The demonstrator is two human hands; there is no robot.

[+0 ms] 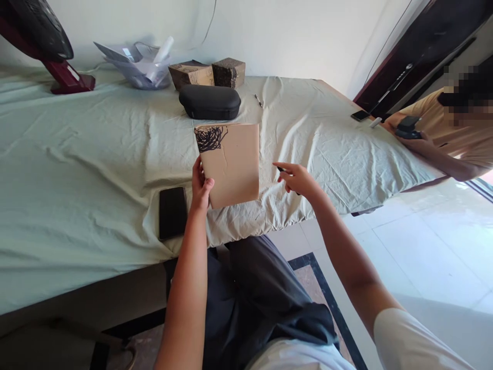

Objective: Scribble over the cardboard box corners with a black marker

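Observation:
My left hand (201, 189) grips the lower left edge of a flat, brown-covered notebook (233, 167), thumb on the front and fingers behind. A black tangle of lines is printed in its upper left corner. The notebook is tilted up towards me above the cloth. To its right, my right hand (297, 180) is apart from it, index finger stretched out to the left. A slim black pen (281, 169) pokes out between its fingers, mostly hidden by them. Left of my left wrist lies a black rectangular tablet or slim case (172, 213).
Behind the notebook are a black zip case (210, 102), two patterned boxes (229, 73), a pen (258, 100), a clear plastic basket (140, 72) and a dark red fan (71, 79). A pale cloth (96, 169) covers the table. At right, another person (458, 128) holds a dark device near a phone (360, 115).

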